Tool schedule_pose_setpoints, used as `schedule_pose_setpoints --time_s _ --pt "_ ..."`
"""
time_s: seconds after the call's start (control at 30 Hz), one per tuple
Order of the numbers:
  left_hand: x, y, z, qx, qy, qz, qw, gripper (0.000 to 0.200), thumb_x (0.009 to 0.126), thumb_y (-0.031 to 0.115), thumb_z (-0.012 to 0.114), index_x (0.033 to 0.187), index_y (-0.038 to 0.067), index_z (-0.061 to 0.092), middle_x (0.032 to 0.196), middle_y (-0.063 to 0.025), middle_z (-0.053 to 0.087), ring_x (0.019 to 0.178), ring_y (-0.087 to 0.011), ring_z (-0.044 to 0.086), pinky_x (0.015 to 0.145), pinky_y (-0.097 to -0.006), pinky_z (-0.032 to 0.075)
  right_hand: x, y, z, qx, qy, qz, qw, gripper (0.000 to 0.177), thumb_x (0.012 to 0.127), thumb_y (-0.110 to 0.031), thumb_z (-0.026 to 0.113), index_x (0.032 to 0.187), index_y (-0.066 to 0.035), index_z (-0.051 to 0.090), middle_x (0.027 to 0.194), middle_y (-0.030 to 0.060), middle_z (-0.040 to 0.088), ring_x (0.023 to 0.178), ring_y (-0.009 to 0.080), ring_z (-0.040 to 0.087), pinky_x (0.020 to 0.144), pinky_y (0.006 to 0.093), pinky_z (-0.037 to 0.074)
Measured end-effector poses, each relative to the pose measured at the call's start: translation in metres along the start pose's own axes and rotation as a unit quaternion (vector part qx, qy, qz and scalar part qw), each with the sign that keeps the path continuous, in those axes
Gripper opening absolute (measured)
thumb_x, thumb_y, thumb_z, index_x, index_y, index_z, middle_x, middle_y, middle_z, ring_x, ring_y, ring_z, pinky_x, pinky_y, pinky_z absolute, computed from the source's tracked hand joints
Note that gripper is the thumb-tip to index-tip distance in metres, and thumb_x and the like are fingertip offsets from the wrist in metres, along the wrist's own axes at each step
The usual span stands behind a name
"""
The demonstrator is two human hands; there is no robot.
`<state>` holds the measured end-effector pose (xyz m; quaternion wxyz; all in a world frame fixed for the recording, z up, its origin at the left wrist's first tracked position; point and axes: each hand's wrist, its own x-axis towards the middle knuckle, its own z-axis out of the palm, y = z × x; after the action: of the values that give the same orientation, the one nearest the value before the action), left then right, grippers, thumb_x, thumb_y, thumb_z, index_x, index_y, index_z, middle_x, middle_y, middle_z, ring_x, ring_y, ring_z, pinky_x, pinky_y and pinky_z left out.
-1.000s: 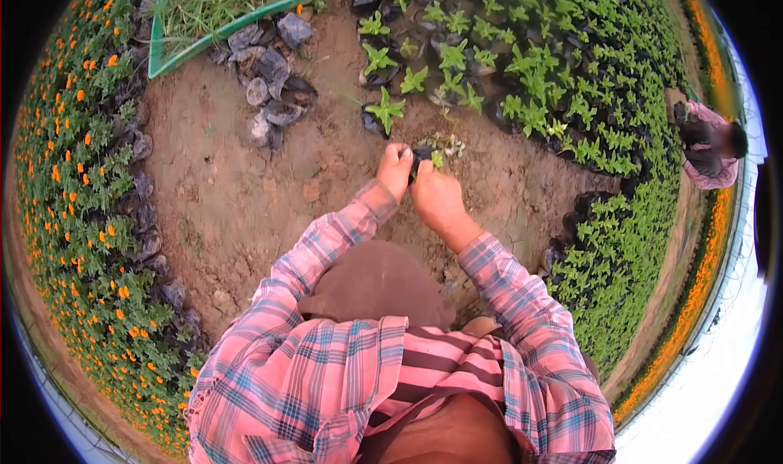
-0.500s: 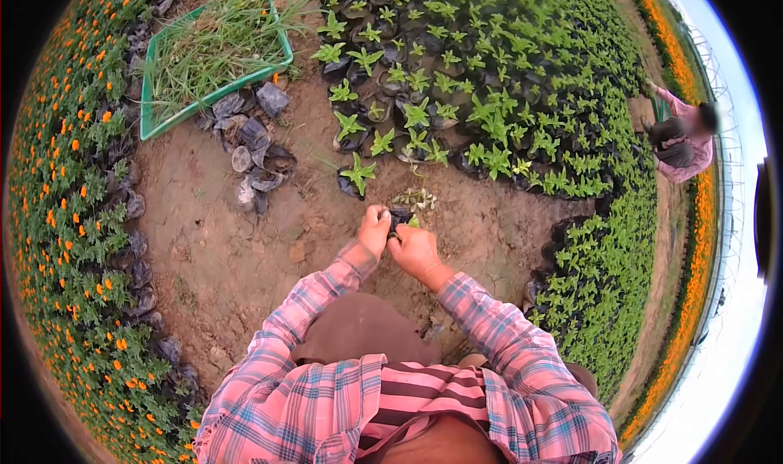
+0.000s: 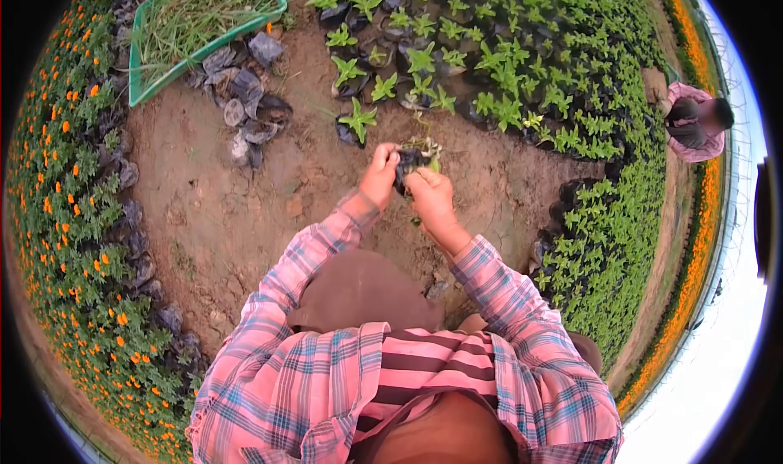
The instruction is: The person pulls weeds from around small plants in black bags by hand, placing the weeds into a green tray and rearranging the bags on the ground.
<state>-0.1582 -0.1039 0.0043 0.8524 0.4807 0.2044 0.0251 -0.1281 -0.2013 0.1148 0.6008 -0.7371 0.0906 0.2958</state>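
Observation:
A black plastic nursery bag (image 3: 404, 167) is between my two hands, above bare soil. My left hand (image 3: 380, 177) has its fingers closed on the bag's left side. My right hand (image 3: 432, 198) is closed against its right side, with bits of green showing beside and below the fingers. Its exact hold is partly hidden. Just beyond my fingers lie pale, wilted plant pieces (image 3: 429, 146) on the ground. A bagged seedling (image 3: 357, 121) stands upright a little farther off, left of them.
Rows of bagged green seedlings (image 3: 506, 64) spread ahead and right. At upper left, a green crate (image 3: 196, 55) holds pulled grass, near crumpled black bags (image 3: 249, 97). Orange-flowered plants (image 3: 73, 244) line the left. Another person (image 3: 693, 123) crouches at far right.
My hands have moved forward and slightly apart, and more of the black bag shows between them. The view has shifted, with the crate and seedlings higher. The other person's posture has changed.

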Motion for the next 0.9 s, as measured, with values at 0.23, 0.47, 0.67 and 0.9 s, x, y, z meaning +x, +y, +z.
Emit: schedule_pose_setpoints --time_s 0.23,0.47,0.67,0.9 --pt "-0.018 0.015 -0.014 -0.212 0.062 -0.159 0.962 0.018 0.099 0.025 0.039 0.109 0.011 0.045 0.099 -0.0044 0.051 0.089 -0.0145 0.053 0.077 -0.0344 0.048 -0.018 -0.03 -0.008 -0.284 -0.316 -0.321 0.847 0.014 0.077 -0.013 0.058 0.071 -0.001 0.052 0.067 0.0156 0.053 0.059 0.0226 0.055 0.057 0.0346 0.045" --pt "-0.023 0.027 -0.017 -0.218 0.098 -0.199 0.95 0.039 0.087 0.026 0.062 0.115 0.012 0.039 0.114 -0.0072 0.051 0.097 -0.0238 0.055 0.08 -0.0473 0.049 0.071 0.024 -0.08 -0.406 -0.115 -0.153 0.894 0.029 0.085 -0.03 0.057 0.084 -0.001 0.059 0.075 0.0177 0.06 0.069 0.0346 0.056 0.067 0.039 0.046" --pt "0.01 0.044 0.009 -0.311 0.163 -0.171 0.92 0.031 0.085 0.013 0.065 0.109 0.005 0.047 0.099 -0.0092 0.055 0.095 -0.0279 0.056 0.076 -0.0417 0.053 0.099 0.016 -0.045 -0.612 -0.012 -0.055 0.789 0.042 0.08 -0.042 0.06 0.084 0.0 0.059 0.086 0.0212 0.064 0.085 0.0367 0.062 0.073 0.0442 0.048" --pt "0.027 0.016 0.01 -0.23 0.216 -0.283 0.906 0.026 0.084 0.011 0.065 0.104 0.0 0.052 0.099 -0.0093 0.053 0.084 -0.0279 0.057 0.075 -0.038 0.054 0.11 0.045 -0.036 -0.569 0.111 -0.115 0.807 0.037 0.08 -0.034 0.062 0.1 -0.004 0.055 0.085 0.0222 0.063 0.085 0.0385 0.062 0.075 0.045 0.049"
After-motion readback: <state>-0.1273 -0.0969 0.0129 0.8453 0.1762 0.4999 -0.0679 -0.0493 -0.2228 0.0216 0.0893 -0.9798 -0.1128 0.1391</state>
